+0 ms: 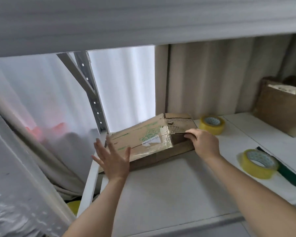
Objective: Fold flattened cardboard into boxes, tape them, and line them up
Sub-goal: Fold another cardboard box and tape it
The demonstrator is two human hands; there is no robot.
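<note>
From the head view, one flattened cardboard box [143,142] with green print and old shiny tape lies on a white shelf [169,189], at its far left corner against the grey perforated upright [96,101]. The left hand [112,159] is spread flat, fingers straight and apart, against the cardboard's near left end. The right hand [203,142] curls its fingers round the right flap edge, gripping it. Two yellow tape rolls: one [212,124] near the far edge, one [258,164] toward the right edge beside a dark green strip [290,175]. One folded brown box [280,106] stands at the far right corner. Beige curtain [212,77] behind; white sheer curtain [123,86] left
</note>
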